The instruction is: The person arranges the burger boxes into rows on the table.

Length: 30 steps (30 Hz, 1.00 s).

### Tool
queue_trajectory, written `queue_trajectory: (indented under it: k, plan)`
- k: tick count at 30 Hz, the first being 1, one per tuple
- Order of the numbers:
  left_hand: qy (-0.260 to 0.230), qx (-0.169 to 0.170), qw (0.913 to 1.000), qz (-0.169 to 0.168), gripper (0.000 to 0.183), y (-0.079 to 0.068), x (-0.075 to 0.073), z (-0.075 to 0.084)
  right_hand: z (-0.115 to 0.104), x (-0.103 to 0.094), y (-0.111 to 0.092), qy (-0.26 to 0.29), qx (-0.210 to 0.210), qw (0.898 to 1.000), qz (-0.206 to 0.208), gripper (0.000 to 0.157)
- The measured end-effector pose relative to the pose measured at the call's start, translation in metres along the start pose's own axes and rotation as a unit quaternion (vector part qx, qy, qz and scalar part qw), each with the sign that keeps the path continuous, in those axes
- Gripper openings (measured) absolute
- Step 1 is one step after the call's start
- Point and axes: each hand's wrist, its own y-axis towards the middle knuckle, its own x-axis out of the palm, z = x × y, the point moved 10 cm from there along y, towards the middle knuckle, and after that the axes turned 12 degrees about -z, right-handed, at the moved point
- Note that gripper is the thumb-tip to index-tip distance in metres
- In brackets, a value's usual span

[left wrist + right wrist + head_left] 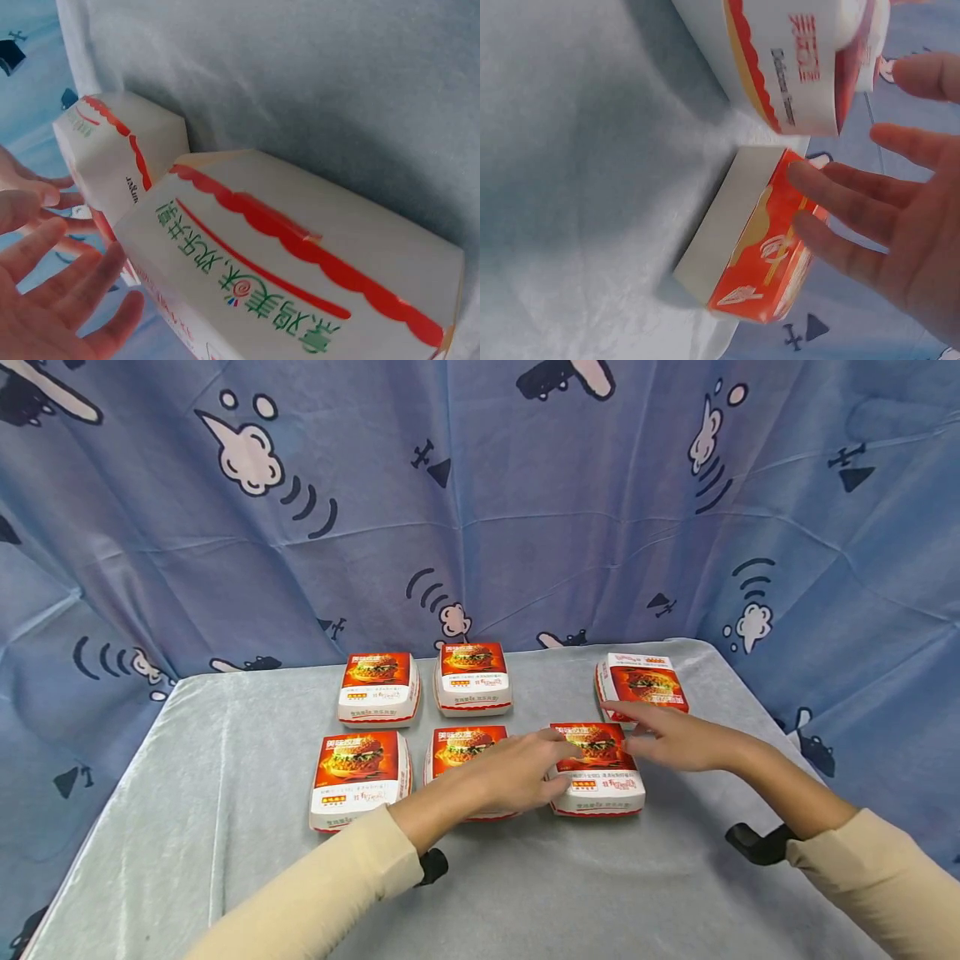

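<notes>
A burger box (600, 785) with a red burger picture on its lid sits at the front right of the grey cloth, between my two hands. My left hand (525, 768) hovers at its left edge with spread fingers, partly covering the front middle burger box (457, 747). My right hand (675, 739) reaches in from the right, fingers extended over the gap between that box and the turned back right burger box (645, 683). The right wrist view shows the right fingertips (804, 176) in front of the turned box's orange side (761, 247). Whether they touch it I cannot tell.
Two burger boxes stand at the back, one at the left (378, 689) and one in the middle (472, 678). Another burger box (360, 777) stands at the front left. Behind the table (262, 877) hangs a blue patterned curtain (510, 560).
</notes>
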Motion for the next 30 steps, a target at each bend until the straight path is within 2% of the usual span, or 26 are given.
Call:
queue_trajectory:
  k: [4, 6, 9, 15, 21, 26, 30]
  plan:
    - [-0.006, -0.002, 0.9996, 0.028, 0.042, -0.002, -0.011, -0.002, 0.007, -0.025, -0.003, -0.024, -0.001, 0.996, 0.083, 0.053]
    - [-0.012, -0.003, 0.9988, 0.047, 0.043, -0.003, -0.017, -0.005, 0.017, -0.038, -0.005, -0.037, 0.014, 0.992, 0.124, 0.052]
    - [-0.031, -0.008, 0.9962, 0.081, 0.044, -0.004, -0.027, -0.011, 0.036, -0.051, -0.007, -0.047, 0.052, 0.986, 0.152, 0.057]
    - [-0.068, -0.026, 0.9882, 0.134, 0.048, -0.004, -0.042, -0.03, 0.071, -0.054, -0.005, -0.037, 0.103, 0.986, 0.125, 0.07]
    - [-0.086, -0.052, 0.9859, 0.134, 0.051, 0.003, -0.045, -0.044, 0.09, -0.051, 0.001, -0.016, 0.113, 0.989, 0.097, 0.068]
    - [-0.089, -0.071, 0.9843, 0.135, 0.052, 0.007, -0.048, -0.053, 0.097, -0.052, 0.007, -0.008, 0.115, 0.989, 0.095, 0.068]
    - [-0.086, -0.074, 0.9832, 0.142, 0.052, 0.01, -0.052, -0.057, 0.1, -0.053, 0.012, -0.006, 0.122, 0.988, 0.093, 0.07]
